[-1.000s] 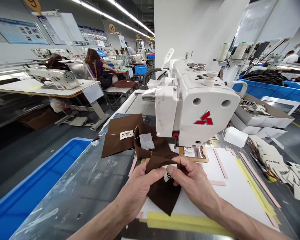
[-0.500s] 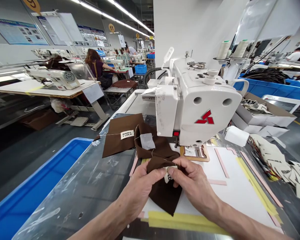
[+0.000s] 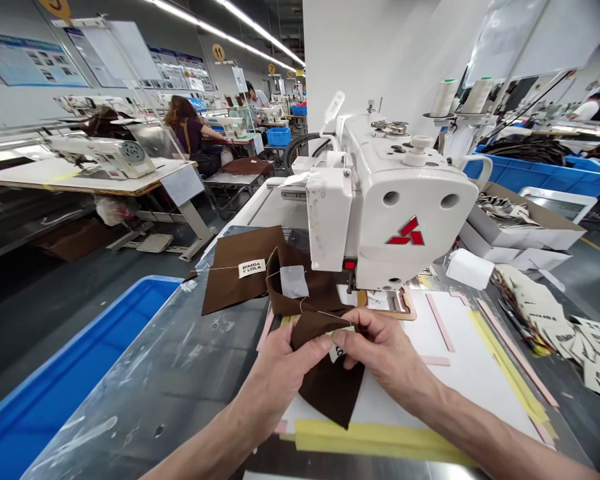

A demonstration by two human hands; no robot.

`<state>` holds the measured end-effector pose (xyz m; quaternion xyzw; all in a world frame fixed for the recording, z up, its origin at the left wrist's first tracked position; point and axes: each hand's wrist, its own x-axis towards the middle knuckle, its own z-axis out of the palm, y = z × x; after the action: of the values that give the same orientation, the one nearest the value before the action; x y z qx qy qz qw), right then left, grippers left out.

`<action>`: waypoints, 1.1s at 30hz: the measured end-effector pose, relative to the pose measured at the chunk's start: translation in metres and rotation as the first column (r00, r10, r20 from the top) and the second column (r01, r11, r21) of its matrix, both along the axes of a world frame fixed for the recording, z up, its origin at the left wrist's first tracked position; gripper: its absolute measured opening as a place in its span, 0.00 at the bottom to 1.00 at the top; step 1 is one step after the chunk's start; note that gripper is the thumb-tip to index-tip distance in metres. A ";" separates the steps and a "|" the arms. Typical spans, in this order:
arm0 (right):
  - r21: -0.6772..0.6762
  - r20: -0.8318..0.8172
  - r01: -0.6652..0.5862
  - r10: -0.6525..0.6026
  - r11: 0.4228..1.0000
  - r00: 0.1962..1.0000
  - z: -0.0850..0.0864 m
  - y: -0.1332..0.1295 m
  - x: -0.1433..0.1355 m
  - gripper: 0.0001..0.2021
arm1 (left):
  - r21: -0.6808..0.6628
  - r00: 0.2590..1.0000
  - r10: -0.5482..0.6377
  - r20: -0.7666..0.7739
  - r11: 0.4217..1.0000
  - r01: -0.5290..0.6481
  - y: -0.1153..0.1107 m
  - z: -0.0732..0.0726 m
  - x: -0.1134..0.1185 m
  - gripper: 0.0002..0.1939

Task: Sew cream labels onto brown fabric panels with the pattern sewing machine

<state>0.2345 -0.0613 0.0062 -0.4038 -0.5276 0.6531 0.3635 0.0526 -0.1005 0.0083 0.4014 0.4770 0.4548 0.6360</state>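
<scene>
My left hand (image 3: 287, 363) and my right hand (image 3: 387, 347) pinch a brown fabric piece (image 3: 333, 393) between them, in front of the sewing machine. Both thumbs press on its white label (image 3: 339, 343), whose lettering is mostly covered. Thread runs from this piece to more brown fabric behind it. One piece there (image 3: 237, 287) lies flat with a "BIMBA Y LOLA" label (image 3: 252, 268) facing up. Another is folded over, with a pale square patch (image 3: 294, 282) showing. The white sewing machine (image 3: 405, 193) stands just beyond my hands, its wooden-edged clamp frame (image 3: 405, 310) at the right.
A blue bin (image 3: 80, 360) sits at the left below the table edge. Loose labels (image 3: 555, 327) are spread at the right, near a cardboard box (image 3: 525, 227) of labels. Pink and yellow tape strips (image 3: 380, 441) mark the white sheet. Co-workers sit farther back.
The view has shifted slightly to the right. My hands keep the same pinch on the fabric and its label, with the fingers barely altered.
</scene>
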 end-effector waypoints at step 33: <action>-0.074 -0.141 -0.051 0.040 0.996 0.989 0.005 0.002 0.002 0.10 | 0.034 0.997 0.066 0.050 0.997 -0.067 0.001 0.002 -0.002 0.11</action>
<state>0.2368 -0.0589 0.0109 -0.3588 -0.4846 0.7076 0.3685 0.0509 -0.0991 0.0099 0.3854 0.4662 0.4939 0.6247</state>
